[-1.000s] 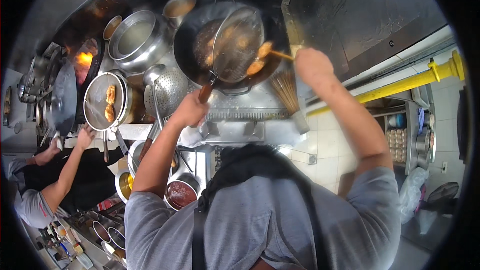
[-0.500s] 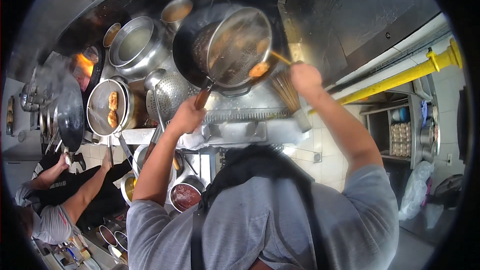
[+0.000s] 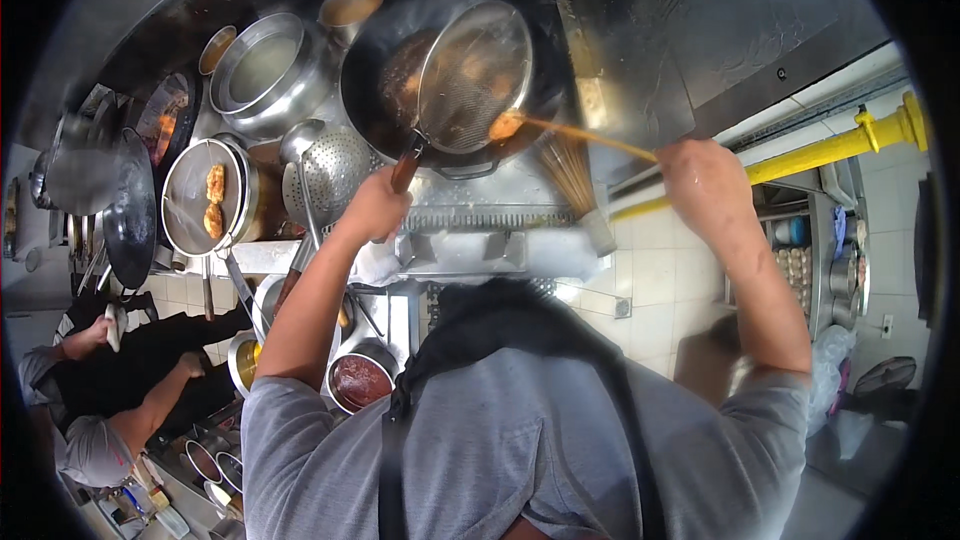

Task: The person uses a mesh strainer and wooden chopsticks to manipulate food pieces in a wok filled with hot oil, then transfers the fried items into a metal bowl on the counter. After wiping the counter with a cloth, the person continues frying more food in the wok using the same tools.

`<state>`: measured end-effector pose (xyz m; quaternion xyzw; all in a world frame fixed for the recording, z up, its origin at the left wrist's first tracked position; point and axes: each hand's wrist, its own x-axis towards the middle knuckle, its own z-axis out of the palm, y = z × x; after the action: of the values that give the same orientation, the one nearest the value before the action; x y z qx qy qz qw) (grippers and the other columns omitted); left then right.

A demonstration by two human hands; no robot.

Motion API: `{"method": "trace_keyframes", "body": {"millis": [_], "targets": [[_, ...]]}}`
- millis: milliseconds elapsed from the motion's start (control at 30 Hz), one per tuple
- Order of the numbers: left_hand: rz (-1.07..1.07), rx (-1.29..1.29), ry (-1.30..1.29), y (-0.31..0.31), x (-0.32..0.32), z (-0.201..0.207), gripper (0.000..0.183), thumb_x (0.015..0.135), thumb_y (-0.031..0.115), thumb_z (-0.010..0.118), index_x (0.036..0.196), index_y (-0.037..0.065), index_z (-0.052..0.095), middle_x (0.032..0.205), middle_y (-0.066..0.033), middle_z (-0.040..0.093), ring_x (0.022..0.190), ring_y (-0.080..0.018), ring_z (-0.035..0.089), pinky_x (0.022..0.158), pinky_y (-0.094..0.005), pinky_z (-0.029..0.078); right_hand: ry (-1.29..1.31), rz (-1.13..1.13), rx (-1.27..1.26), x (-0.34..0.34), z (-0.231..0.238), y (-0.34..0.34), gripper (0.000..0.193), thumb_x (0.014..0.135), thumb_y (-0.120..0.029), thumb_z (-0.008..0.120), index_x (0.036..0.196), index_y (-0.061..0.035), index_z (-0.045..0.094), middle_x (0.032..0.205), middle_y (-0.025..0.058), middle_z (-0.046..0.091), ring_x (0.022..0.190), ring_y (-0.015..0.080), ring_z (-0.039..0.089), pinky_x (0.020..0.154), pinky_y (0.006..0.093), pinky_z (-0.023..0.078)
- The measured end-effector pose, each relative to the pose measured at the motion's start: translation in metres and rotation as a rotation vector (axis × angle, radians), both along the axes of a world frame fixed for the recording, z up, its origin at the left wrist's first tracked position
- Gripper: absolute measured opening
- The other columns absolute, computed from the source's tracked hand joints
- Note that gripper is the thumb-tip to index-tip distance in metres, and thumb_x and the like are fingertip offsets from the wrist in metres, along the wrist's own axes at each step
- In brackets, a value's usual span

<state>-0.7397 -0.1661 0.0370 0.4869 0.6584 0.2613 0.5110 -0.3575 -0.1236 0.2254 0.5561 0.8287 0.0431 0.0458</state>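
My left hand (image 3: 378, 204) grips the wooden handle of a round mesh strainer (image 3: 478, 65), tilted above a dark wok (image 3: 365, 105). My right hand (image 3: 705, 180) is closed around long thin wooden chopsticks (image 3: 590, 138), which look almost like one stick. A golden-brown fried piece (image 3: 506, 124) is at their far tip, by the strainer's lower right rim. Browned pieces show blurrily behind the mesh, and I cannot tell whether they lie in the strainer or in the wok. Under the chopsticks rests a bamboo wok brush (image 3: 570, 180).
To the left, a second strainer (image 3: 178, 202) holding fried pieces rests over a pot. Beside it are a perforated ladle (image 3: 335, 175) and a metal pot (image 3: 235, 105). Flames (image 3: 165, 130) burn at another burner. A co-worker (image 3: 110, 430) stands at lower left. Red sauce (image 3: 360, 382) fills a pot near me.
My right hand has moved right and toward me, exposing more of the chopsticks. The fried piece has shifted slightly left and up. The co-worker's hand has left the second strainer's handle.
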Motion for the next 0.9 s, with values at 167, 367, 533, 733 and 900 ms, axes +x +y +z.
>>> {"method": "trace_keyframes", "body": {"millis": [167, 367, 533, 733, 900], "targets": [[-0.030, 0.016, 0.046, 0.000, 0.001, 0.000, 0.023, 0.083, 0.008, 0.054, 0.102, -0.004, 0.052, 0.057, -0.0103, 0.055, 0.042, -0.0210, 0.056, 0.040, -0.0366, 0.043, -0.018, 0.049, 0.008, -0.011, -0.007, 0.005, 0.013, 0.076, -0.006, 0.055, 0.073, -0.0038, 0.067, 0.074, 0.0203, 0.066, 0.072, 0.0394, 0.066, 0.067, 0.0466, 0.053], [-0.064, 0.044, 0.079, -0.006, 0.010, 0.002, 0.025, 0.083, 0.010, 0.056, 0.104, -0.004, 0.052, 0.060, -0.0125, 0.058, 0.046, -0.0231, 0.060, 0.046, -0.0385, 0.046, -0.124, 0.165, 0.007, -0.039, 0.028, 0.022, 0.014, 0.077, -0.007, 0.055, 0.073, -0.0043, 0.068, 0.076, 0.0198, 0.067, 0.075, 0.0378, 0.067, 0.069, 0.0454, 0.054], [-0.073, 0.089, 0.159, -0.014, 0.016, -0.012, 0.027, 0.083, 0.011, 0.056, 0.106, -0.002, 0.054, 0.063, -0.0162, 0.059, 0.050, -0.0272, 0.062, 0.052, -0.0404, 0.048, -0.100, 0.349, -0.042, -0.086, 0.021, 0.033, 0.018, 0.081, -0.005, 0.056, 0.087, -0.0046, 0.073, 0.090, 0.0136, 0.072, 0.085, 0.0316, 0.069, 0.070, 0.0407, 0.057], [0.017, 0.144, 0.142, -0.022, 0.013, -0.020, 0.028, 0.082, 0.009, 0.055, 0.108, -0.002, 0.054, 0.066, -0.0168, 0.060, 0.050, -0.0269, 0.062, 0.052, -0.0402, 0.048, -0.179, 0.103, -0.160, -0.088, 0.035, 0.024, 0.019, 0.082, -0.006, 0.057, 0.091, -0.0061, 0.074, 0.094, 0.0134, 0.072, 0.087, 0.0308, 0.070, 0.072, 0.0398, 0.057], [0.044, -0.001, -0.119, -0.023, 0.015, 0.003, 0.030, 0.088, 0.001, 0.054, 0.117, 0.002, 0.048, 0.062, -0.0024, 0.050, 0.043, -0.0112, 0.046, 0.039, -0.0291, 0.041, -0.227, 0.042, -0.171, -0.080, 0.027, 0.027, 0.019, 0.084, -0.008, 0.055, 0.092, -0.0059, 0.073, 0.094, 0.0145, 0.071, 0.089, 0.0309, 0.069, 0.076, 0.0391, 0.055]]}}
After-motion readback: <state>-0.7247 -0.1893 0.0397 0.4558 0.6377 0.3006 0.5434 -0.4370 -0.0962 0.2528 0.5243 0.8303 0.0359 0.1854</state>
